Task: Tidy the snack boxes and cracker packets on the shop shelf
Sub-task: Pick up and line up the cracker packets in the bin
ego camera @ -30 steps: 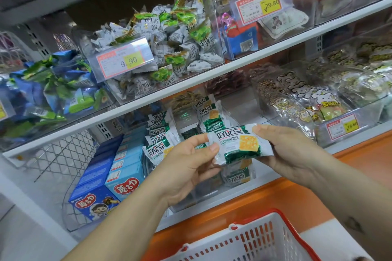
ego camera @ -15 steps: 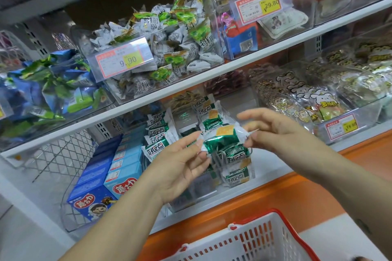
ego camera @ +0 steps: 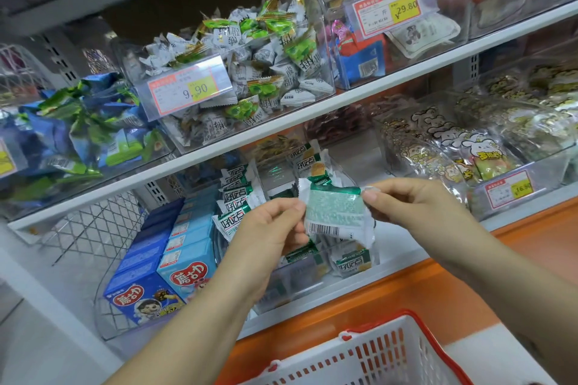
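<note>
Held cracker packet (ego camera: 334, 212), clear bin (ego camera: 291, 287) of packets (ego camera: 233, 219), snack boxes (ego camera: 187, 259) in rack (ego camera: 104, 322)

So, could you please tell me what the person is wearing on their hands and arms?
Nothing visible: the left hand and right hand are bare, without gloves, rings or watch; the left forearm and right forearm show no sleeves.

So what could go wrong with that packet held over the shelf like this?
The cracker packet is only pinched at its edges by the left hand and right hand, so it might slip, perhaps into the red-rimmed basket below. The left hand is also close to the upright row of packets, which a nudge could topple.
</note>
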`<move>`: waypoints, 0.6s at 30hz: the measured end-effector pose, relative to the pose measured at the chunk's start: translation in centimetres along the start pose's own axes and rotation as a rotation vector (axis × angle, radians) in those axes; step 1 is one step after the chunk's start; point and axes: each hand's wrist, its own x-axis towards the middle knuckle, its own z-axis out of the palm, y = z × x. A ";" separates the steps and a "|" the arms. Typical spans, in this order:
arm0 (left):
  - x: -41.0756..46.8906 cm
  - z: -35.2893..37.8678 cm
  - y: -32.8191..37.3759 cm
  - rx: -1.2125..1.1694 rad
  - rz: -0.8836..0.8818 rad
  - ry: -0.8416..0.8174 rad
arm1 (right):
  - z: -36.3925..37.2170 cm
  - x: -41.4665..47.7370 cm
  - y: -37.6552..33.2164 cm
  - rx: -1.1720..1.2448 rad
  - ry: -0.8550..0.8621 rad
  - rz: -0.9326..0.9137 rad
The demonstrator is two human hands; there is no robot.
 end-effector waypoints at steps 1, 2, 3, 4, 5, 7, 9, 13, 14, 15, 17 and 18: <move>0.0 0.0 0.0 0.020 0.009 0.010 | 0.1 0.0 0.0 0.055 -0.002 0.031; 0.1 -0.1 0.0 0.029 0.008 0.015 | 0.2 0.0 0.0 0.122 0.002 0.067; 0.1 -0.1 0.0 0.034 0.001 0.017 | 0.3 0.1 0.0 0.176 0.014 0.105; 0.1 -0.1 0.0 0.032 -0.007 0.015 | 0.3 0.2 0.1 0.207 0.033 0.136; 0.1 0.0 -0.1 0.026 -0.014 0.014 | 0.4 0.2 0.2 0.218 0.055 0.157; 0.3 0.0 -0.2 0.015 -0.018 0.015 | 0.3 0.4 0.5 0.191 0.119 0.167; 0.4 -0.1 -0.3 0.013 -0.017 0.007 | 0.1 0.4 0.4 0.147 0.156 0.145; 0.5 0.1 -0.2 -0.023 -0.043 -0.015 | 0.0 0.5 -0.2 0.174 0.088 0.079; 0.6 0.1 -0.1 -0.041 -0.067 -0.024 | 0.0 0.5 -0.3 0.164 0.075 0.068; 0.7 0.1 0.0 -0.060 -0.089 -0.036 | 0.0 0.5 -0.5 0.148 0.062 0.056; 1.0 -0.1 0.1 -0.089 -0.097 -0.036 | 0.0 0.4 -0.6 0.098 0.034 0.026; 1.1 -0.2 0.1 -0.070 -0.079 -0.028 | 0.2 0.3 -0.6 0.043 0.018 0.008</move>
